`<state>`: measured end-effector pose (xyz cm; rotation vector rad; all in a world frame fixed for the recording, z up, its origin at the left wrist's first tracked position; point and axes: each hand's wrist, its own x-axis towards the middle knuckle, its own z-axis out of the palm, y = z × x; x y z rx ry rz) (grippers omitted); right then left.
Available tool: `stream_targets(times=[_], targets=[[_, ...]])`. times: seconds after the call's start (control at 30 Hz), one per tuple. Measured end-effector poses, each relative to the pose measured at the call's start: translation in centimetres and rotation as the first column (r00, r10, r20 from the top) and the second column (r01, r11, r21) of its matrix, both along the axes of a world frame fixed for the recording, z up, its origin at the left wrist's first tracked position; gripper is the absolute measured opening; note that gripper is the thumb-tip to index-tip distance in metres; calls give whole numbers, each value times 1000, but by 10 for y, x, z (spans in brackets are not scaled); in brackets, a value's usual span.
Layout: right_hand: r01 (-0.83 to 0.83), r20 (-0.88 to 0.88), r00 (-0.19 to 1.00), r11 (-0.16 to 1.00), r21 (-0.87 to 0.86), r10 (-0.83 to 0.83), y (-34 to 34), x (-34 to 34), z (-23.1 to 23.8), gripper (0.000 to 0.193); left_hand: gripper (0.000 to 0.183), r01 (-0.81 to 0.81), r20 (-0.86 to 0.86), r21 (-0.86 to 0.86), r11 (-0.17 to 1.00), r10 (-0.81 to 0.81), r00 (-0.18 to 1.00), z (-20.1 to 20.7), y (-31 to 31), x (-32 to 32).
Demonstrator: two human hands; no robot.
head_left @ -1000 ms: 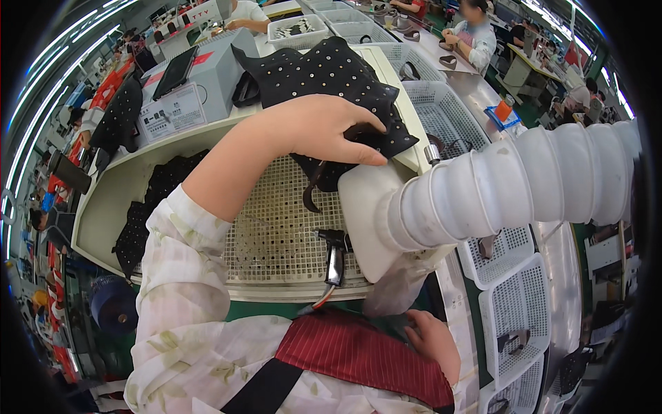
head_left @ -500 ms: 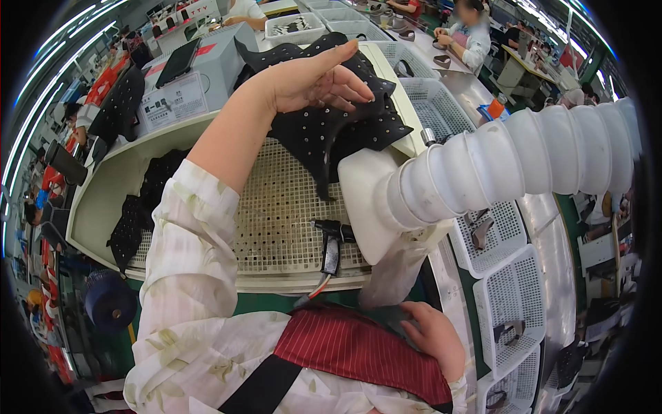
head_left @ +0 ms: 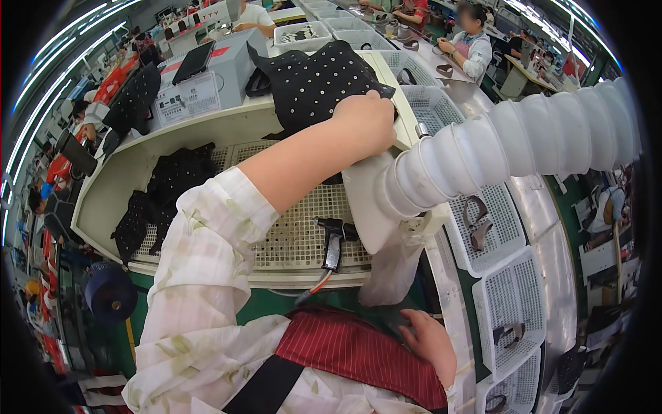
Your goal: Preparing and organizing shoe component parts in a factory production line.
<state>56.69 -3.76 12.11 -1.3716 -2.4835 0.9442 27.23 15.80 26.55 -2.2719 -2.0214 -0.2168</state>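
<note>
My left hand point(head_left: 367, 124) is closed at the right edge of a black sheet point(head_left: 314, 83) covered with small light dots. The fingertips are hidden from view. The sheet lies spread over the far rim of a cream tray point(head_left: 89, 214) with a perforated bottom. My right hand point(head_left: 431, 341) hangs low by the red striped apron point(head_left: 365, 355), thumb and fingers apart, holding nothing visible. A black blow gun point(head_left: 332, 245) with a cable lies on the tray's grid. More dotted black pieces point(head_left: 172, 183) rest at the tray's left end.
A thick white corrugated hose point(head_left: 510, 155) joins the tray's right side, with a clear plastic bag point(head_left: 392, 279) hanging below. White baskets point(head_left: 510, 303) line the right. A grey machine point(head_left: 234, 65) stands behind the tray. Across the way, a person point(head_left: 472, 45) sits at a bench.
My left hand has come down and right from above the sheet and closed at its edge. The sheet now lies flatter and farther back. The right hand has barely moved.
</note>
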Motion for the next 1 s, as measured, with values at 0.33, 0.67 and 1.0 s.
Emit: stream_targets(times=[0.33, 0.67, 1.0], targets=[[90, 34, 995, 996, -23, -89, -19, 15, 1, 31, 32, -272, 888, 136, 953, 4, 460, 58, 12, -117], [22, -46, 999, 1000, -10, -22, -22, -6, 18, 32, 20, -457, 864, 473, 753, -296, 406, 183, -110, -166], [-334, -584, 744, 937, 97, 326, -9, 19, 87, 31, 23, -314, 849, 488, 815, -360, 386, 145, -216, -75]])
